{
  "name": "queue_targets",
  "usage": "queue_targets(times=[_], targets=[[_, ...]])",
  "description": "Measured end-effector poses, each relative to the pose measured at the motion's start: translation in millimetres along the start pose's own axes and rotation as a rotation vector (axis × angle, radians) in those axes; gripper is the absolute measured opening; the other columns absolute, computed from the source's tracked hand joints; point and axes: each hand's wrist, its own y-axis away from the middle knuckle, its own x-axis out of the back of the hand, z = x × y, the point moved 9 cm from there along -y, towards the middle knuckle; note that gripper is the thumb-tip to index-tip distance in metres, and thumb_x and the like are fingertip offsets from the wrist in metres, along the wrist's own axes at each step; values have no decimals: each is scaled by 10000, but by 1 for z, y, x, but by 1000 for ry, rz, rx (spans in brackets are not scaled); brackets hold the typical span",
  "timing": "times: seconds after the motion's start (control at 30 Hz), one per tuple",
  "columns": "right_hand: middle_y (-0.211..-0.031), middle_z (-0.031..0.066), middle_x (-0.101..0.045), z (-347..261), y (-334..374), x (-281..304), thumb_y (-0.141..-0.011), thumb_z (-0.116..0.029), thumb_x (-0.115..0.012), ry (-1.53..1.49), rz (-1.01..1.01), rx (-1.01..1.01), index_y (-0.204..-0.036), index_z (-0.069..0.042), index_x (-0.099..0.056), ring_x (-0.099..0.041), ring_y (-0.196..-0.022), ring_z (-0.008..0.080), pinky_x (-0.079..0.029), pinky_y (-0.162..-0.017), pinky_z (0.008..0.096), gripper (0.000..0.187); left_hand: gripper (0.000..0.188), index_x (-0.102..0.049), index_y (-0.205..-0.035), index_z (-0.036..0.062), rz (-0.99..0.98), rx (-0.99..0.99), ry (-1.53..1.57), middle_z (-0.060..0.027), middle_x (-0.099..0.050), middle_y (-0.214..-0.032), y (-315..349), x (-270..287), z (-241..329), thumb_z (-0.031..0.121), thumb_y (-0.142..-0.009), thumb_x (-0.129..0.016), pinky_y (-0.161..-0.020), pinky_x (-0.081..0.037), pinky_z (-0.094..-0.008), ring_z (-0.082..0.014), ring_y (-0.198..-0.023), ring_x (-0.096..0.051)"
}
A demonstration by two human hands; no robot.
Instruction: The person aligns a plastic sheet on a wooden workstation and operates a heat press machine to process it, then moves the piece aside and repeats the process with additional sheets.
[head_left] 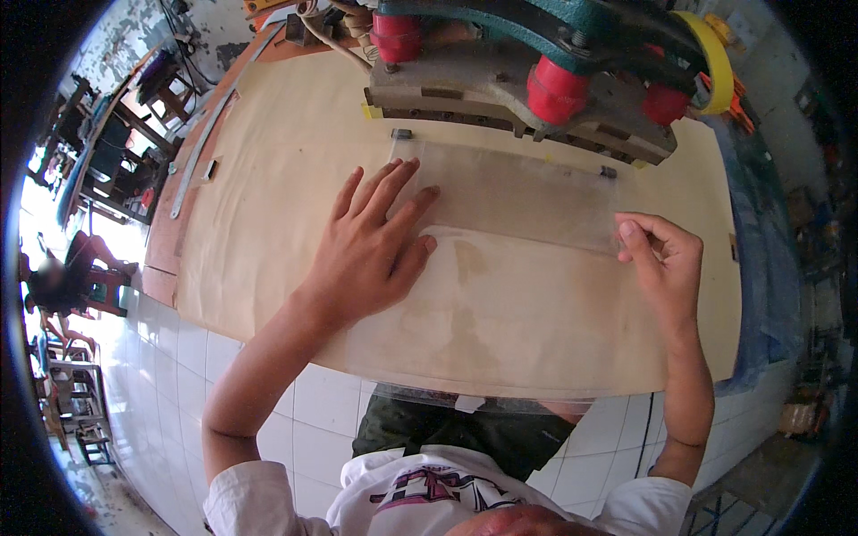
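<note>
A clear plastic sheet (527,192) lies across the far middle of a cardboard-coloured work surface (259,205). My left hand (380,223) rests with fingers spread at the sheet's left end. At the opposite end, my right hand (661,255) pinches the sheet's right edge between thumb and bent fingers. One small dark block (402,134) sits by the sheet's far left corner, another dark block (608,171) by the far right. More transparent film (500,330) seems to cover the surface nearer my body, down to the front edge.
Just beyond the sheet stands a green machine (536,36) with red cylinders (559,89) and a long metal bar (447,98). A yellow ring (710,62) is at its right. A metal ruler (201,147) lies far left. Farther left, a person (67,277) sits near stools.
</note>
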Motion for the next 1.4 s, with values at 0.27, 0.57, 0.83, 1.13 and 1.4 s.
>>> queue_targets(times=[0.27, 0.57, 0.83, 1.13, 1.4], targets=[[-679, -4, -630, 15, -5, -8, -890, -92, -687, 70, -5, -3, -935, 8, -711, -524, -567, 34, -423, -532, 204, 112, 446, -536, -1319, 69, -23, 4, 22, -233, -401, -1454, 1, -1, -2, 263, -918, -544, -1155, -216, -561, -398, -1388, -342], [-631, -19, -598, 28, -4, -5, -871, -48, -656, 70, 32, 26, -912, -3, -667, -502, -552, 20, -398, -506, 209, 63, 448, -539, -1333, 89, -46, 15, 20, -244, -362, -1487, -1, -7, -2, 271, -923, -541, -1165, -198, -546, -408, -1415, -296], [-639, 33, -650, 21, -8, -3, -841, -16, -630, 90, 17, 39, -894, 22, -654, -571, -554, 43, -442, -515, 216, 69, 432, -558, -1324, 104, -53, 19, 24, -222, -395, -1478, -4, -7, 0, 244, -917, -527, -1172, -184, -530, -408, -1412, -308], [-601, 35, -633, 23, -9, -4, -815, -11, -635, 84, 25, 18, -843, 7, -659, -568, -534, 53, -433, -502, 232, 41, 467, -529, -1355, 74, -59, 22, 12, -247, -414, -1450, -4, -10, 0, 217, -911, -527, -1177, -171, -532, -402, -1417, -302], [-598, 42, -636, 27, -9, -4, -798, -16, -641, 109, 16, -11, -812, 3, -655, -574, -523, 60, -435, -496, 237, 28, 483, -516, -1370, 71, -77, 34, 2, -244, -403, -1463, -4, -10, -2, 238, -917, -518, -1180, -166, -526, -400, -1418, -300]])
